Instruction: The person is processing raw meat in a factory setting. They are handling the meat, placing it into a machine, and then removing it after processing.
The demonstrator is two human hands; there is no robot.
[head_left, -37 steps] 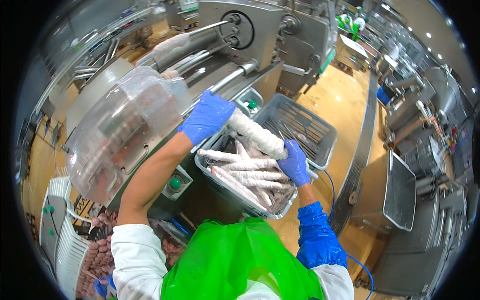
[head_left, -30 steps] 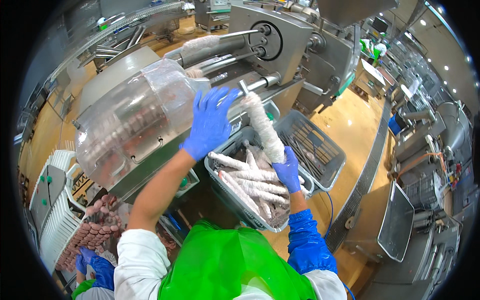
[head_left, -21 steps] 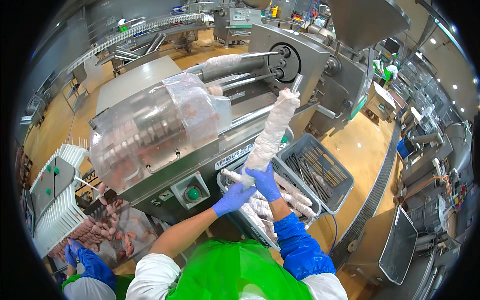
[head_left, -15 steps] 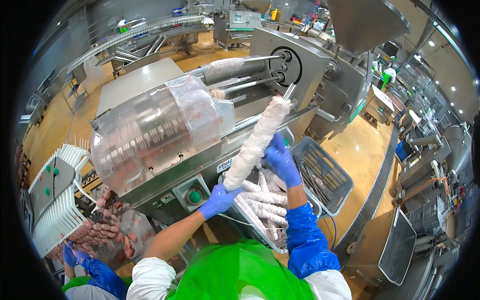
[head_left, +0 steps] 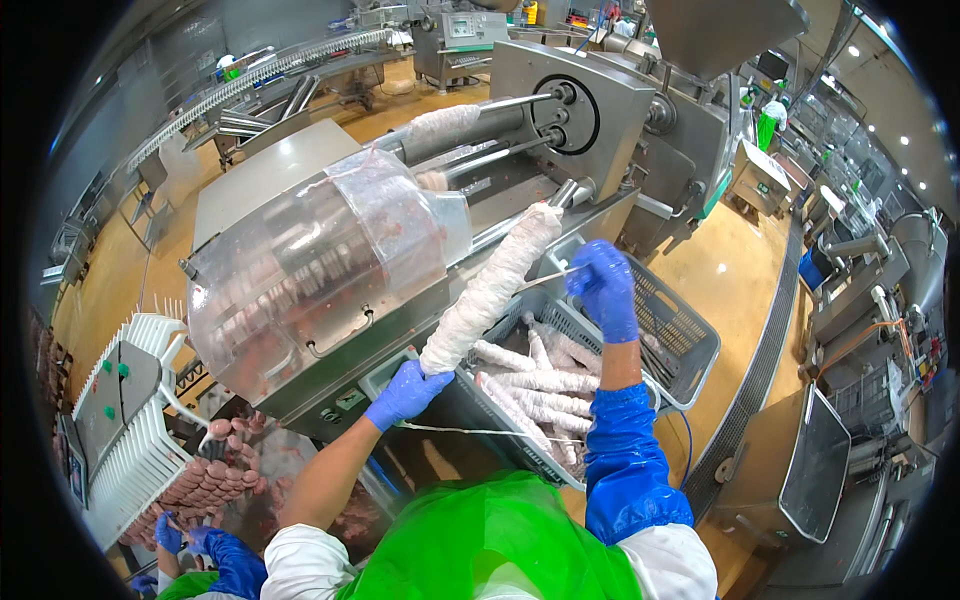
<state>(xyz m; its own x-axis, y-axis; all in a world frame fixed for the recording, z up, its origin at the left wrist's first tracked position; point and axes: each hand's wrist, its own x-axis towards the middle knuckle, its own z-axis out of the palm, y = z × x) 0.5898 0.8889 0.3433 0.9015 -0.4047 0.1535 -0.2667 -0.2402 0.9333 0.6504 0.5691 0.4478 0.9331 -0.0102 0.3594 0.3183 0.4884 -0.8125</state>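
Observation:
A long roll of gathered whitish sausage casing (head_left: 492, 285) slants up and away, with a bare metal tube (head_left: 572, 193) showing at its far end. My left hand (head_left: 408, 394), in a blue-violet glove, is closed around the roll's near end. To the right of the roll, my right hand (head_left: 603, 282) is raised, its gloved fingers pinched on a thin white strand (head_left: 548, 278) stretched from the roll. Below the two hands, a grey crate (head_left: 490, 425) holds several more casing rolls (head_left: 545, 380). Another loose strand hangs across this crate's near side.
The sausage-filling machine (head_left: 320, 250), with a clear cover, stands ahead and left. A second grey crate (head_left: 690, 315) with metal rods is at right. Lower left, a co-worker's gloved hands (head_left: 172, 535) are by strings of sausages (head_left: 210, 485) on a white rack. A steel bin (head_left: 815, 465) stands right.
My right hand has left the side of the roll and moved up and right, drawing a strand out. My left hand and the roll's near end have shifted slightly left.

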